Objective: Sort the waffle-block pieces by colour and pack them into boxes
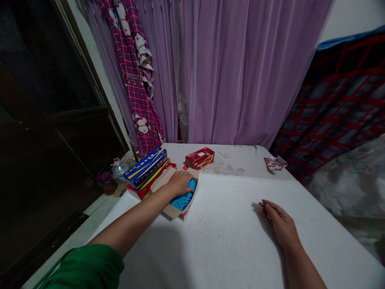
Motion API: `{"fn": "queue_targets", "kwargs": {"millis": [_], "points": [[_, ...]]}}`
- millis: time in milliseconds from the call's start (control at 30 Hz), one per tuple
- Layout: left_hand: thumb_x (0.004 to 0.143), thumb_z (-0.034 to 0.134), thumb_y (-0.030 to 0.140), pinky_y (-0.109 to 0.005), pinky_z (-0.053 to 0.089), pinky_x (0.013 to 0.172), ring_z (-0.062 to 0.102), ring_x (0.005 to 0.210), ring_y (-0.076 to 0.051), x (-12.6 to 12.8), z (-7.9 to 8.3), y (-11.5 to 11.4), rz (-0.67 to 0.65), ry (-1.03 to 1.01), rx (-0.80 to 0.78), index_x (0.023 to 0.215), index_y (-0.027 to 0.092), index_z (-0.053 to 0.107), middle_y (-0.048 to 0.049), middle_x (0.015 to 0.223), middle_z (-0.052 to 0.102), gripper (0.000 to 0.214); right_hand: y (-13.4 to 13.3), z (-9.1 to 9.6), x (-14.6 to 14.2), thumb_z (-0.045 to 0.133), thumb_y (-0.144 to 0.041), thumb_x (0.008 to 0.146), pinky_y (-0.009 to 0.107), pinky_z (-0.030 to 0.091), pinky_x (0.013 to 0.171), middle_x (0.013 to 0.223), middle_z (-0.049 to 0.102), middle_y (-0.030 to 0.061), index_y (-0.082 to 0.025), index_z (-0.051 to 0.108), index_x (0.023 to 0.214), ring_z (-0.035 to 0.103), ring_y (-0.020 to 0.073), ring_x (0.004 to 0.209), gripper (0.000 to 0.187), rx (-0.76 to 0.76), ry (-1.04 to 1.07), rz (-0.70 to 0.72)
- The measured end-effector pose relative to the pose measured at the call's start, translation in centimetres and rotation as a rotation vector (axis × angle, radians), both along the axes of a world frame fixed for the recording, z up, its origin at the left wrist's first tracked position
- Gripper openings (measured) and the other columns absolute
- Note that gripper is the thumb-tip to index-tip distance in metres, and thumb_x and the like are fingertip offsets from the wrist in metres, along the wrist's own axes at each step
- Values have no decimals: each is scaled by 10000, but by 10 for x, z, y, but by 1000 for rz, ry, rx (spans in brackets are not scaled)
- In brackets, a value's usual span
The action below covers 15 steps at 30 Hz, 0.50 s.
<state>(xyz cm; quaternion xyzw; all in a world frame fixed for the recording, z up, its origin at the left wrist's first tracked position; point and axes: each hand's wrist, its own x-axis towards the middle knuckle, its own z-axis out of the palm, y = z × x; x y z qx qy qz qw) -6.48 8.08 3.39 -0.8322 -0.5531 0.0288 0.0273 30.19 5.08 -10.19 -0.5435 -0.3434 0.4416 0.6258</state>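
Observation:
My left hand (179, 182) reaches into an open cardboard box (172, 209) at the table's left side and rests on the small blue pieces (184, 199) inside it; its fingers curl down among them, and whether they grip any is hidden. My right hand (278, 222) lies flat on the white sheet (228, 224) that covers the table, fingers stretched out and together, holding nothing.
A stack of blue, yellow and red boxes (146, 170) lies left of the open box. A small red box (199, 157) stands further back, a crumpled wrapper (275, 163) at the far right edge. Purple curtains (234, 72) hang behind; bottles (119, 168) stand on the floor left.

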Motion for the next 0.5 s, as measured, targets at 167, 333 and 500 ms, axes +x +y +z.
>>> {"fn": "queue_targets", "kwargs": {"millis": [167,333,500], "points": [[774,657,431,-410,426,955,550,1126,-291,4,-11,7,34,-8,12,1155,186,600,-121,1210,620,457,2,3,-1,854,-436,544,201,572,542,834,751,49,-186,758,860,673,149,665,413,-4,52,10],[797,641,417,-435,412,951,552,1106,-300,7,-9,1,55,27,23,1142,208,637,-115,1166,640,403,4,0,0,879,-438,518,201,580,547,826,754,36,-207,762,848,671,141,659,420,1,107,8],[867,563,338,-414,425,933,603,1066,-264,6,-11,1,76,-55,-20,1130,274,670,-39,1160,705,292,4,-1,1,880,-453,526,180,576,567,839,757,34,-210,764,865,671,132,678,433,-1,96,25]]}}
